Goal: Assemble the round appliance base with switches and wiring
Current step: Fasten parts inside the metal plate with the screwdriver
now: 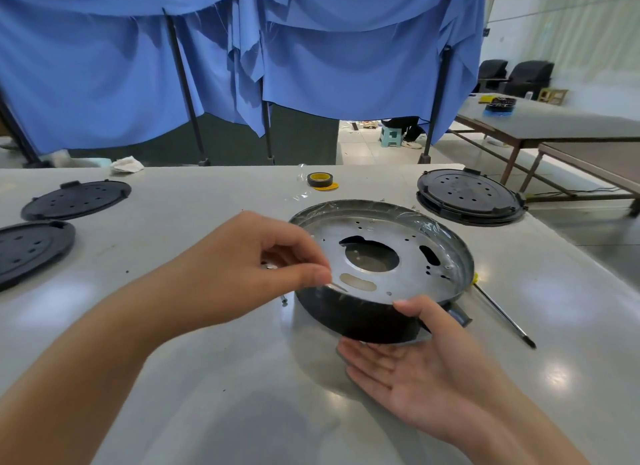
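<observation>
Head view: round appliance base (381, 267), tilted at desk (207, 378) centre. Right hand (415, 364), fingers released, props its near rim. Left hand (277, 267) pinches a small metal piece over the plate. Risks: base slipping off palm; piece dropping through cut-outs.

On the table (207, 378), covers (74, 199) lie left of the base (381, 256), tape roll (320, 180) behind, screwdriver (502, 314) right

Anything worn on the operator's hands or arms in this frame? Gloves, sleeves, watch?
Nothing visible. The left hand and right hand are bare, no gloves or rings showing. Both forearms are uncovered up to the frame edge, with no sleeves, watch, wristband or markings.
</observation>
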